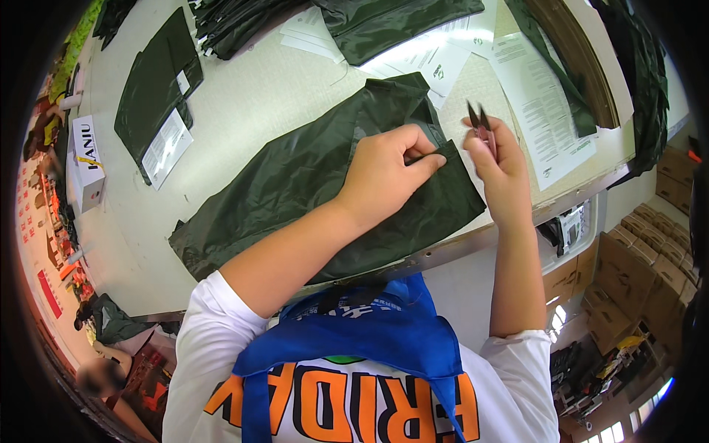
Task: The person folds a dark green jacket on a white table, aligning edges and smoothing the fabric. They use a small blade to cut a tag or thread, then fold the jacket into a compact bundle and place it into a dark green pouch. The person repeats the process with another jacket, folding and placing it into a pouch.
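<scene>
A dark green fabric piece, thin and slightly shiny, lies spread over the table in front of me. My left hand is closed on it, thumb and forefinger pinching a fold near its right edge. Just to the right, my right hand grips a small pair of thread snips, their dark blades pointing up and away from me, a little apart. The snips are clear of the fabric. Which part of the fold lies inside the left pinch is hidden by the fingers.
Folded dark green pieces lie at the far left, one with a printed sheet. More green fabric and paper sheets cover the far side. A white box stands left. Cardboard boxes are stacked beyond the table's right edge.
</scene>
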The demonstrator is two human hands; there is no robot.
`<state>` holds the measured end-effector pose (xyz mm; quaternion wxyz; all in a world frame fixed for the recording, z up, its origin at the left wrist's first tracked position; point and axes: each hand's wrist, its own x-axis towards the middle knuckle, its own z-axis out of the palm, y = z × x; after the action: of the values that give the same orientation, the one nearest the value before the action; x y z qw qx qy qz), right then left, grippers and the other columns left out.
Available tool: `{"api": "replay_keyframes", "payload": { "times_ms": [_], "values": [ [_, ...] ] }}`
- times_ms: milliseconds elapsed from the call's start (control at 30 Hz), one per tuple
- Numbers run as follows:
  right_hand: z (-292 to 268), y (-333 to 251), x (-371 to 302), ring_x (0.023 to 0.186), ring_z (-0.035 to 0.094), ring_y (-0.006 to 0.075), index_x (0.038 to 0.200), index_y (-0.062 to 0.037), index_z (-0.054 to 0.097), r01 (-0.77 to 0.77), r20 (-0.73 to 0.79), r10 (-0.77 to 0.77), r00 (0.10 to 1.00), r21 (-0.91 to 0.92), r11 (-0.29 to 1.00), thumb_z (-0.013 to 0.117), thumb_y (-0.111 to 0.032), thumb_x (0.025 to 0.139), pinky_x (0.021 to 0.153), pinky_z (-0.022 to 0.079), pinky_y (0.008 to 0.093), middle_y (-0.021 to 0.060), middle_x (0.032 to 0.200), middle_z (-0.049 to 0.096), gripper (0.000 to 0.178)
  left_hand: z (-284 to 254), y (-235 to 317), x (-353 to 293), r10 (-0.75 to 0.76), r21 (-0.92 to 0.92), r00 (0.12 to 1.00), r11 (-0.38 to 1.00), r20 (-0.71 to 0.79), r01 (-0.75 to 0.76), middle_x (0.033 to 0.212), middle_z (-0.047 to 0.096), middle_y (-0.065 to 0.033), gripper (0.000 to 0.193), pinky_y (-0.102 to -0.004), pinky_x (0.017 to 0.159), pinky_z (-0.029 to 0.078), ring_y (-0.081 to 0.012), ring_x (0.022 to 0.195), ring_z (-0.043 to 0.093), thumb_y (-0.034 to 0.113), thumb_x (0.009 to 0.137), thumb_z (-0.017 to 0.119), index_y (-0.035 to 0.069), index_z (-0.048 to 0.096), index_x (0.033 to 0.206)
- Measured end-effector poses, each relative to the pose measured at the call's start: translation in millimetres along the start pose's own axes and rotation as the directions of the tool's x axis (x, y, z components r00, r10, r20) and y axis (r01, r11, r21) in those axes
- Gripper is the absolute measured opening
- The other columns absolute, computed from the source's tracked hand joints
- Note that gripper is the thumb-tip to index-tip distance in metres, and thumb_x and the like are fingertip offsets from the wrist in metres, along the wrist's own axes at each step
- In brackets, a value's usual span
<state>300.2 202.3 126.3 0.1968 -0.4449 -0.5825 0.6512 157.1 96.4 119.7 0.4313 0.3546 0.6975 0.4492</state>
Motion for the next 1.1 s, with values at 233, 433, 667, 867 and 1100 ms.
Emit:
{"api": "replay_keyframes", "payload": {
  "times_ms": [233, 433, 667, 867, 1100],
  "values": [
    [-1.0, -11.4, -50.5, 0.074, 0.060, 0.0169, 0.104, -0.0022, 0.066, 0.294, -0.066, -0.406, 0.912, -0.586, 0.755, 0.074, -0.007, 0.078, 0.066, 0.052, 0.0273, 0.0090, 0.085, 0.061, 0.027, 7.5, 0.0, -10.3, 0.298, 0.149, 0.947, 0.949, -0.123, -0.279, 0.067, 0.063, -0.0058, 0.016, -0.0247, 0.054, 0.045, -0.0108, 0.057, 0.058, 0.005, 0.075, 0.075, 0.001, 0.060, 0.073],
    [2.4, 1.9, -59.3, 0.070, 0.061, 0.0150, 0.104, -0.0025, 0.068, 0.337, -0.111, -0.475, 0.873, -0.568, 0.751, 0.078, -0.006, 0.073, 0.062, 0.053, 0.0264, 0.0084, 0.082, 0.063, 0.032, 8.1, 0.7, -13.1, 0.417, 0.271, 0.903, 0.885, -0.101, -0.379, 0.068, 0.063, -0.0068, 0.014, -0.0285, 0.054, 0.047, -0.0177, 0.060, 0.060, 0.003, 0.072, 0.074, 0.002, 0.060, 0.072],
    [-10.8, -24.1, -65.6, 0.069, 0.060, 0.0150, 0.096, -0.0025, 0.070, 0.255, -0.122, -0.400, 0.908, -0.596, 0.761, 0.077, -0.008, 0.074, 0.058, 0.048, 0.0261, 0.0072, 0.074, 0.061, 0.024, 8.0, -3.4, -14.4, 0.634, 0.376, 0.772, 0.727, -0.045, -0.575, 0.068, 0.061, -0.0079, 0.013, -0.0336, 0.056, 0.046, -0.0256, 0.062, 0.058, 0.004, 0.071, 0.075, 0.004, 0.062, 0.075],
    [-51.5, -58.3, -40.9, 0.063, 0.053, 0.0136, 0.094, 0.0002, 0.069, 0.230, 0.184, -0.148, 0.972, -0.603, 0.763, 0.077, -0.012, 0.074, 0.057, 0.041, 0.0252, 0.0059, 0.073, 0.059, 0.025, -2.5, -2.7, -18.3, 0.817, 0.464, 0.535, 0.398, 0.213, -0.791, 0.075, 0.061, -0.0028, 0.017, -0.0323, 0.056, 0.045, -0.0211, 0.064, 0.059, 0.004, 0.068, 0.075, 0.005, 0.064, 0.080],
    [-66.4, -53.5, 2.1, 0.070, 0.057, 0.0090, 0.094, 0.0021, 0.070, 0.088, 0.619, 0.189, 0.762, -0.388, 0.917, 0.077, -0.011, 0.075, 0.063, 0.045, 0.0238, 0.0043, 0.081, 0.066, 0.023, -0.8, -5.2, -24.2, 0.834, 0.323, 0.526, 0.458, 0.167, -0.828, 0.077, 0.062, -0.0026, 0.022, -0.0312, 0.056, 0.047, -0.0207, 0.067, 0.062, 0.004, 0.066, 0.077, 0.007, 0.063, 0.084]
  ]
}}
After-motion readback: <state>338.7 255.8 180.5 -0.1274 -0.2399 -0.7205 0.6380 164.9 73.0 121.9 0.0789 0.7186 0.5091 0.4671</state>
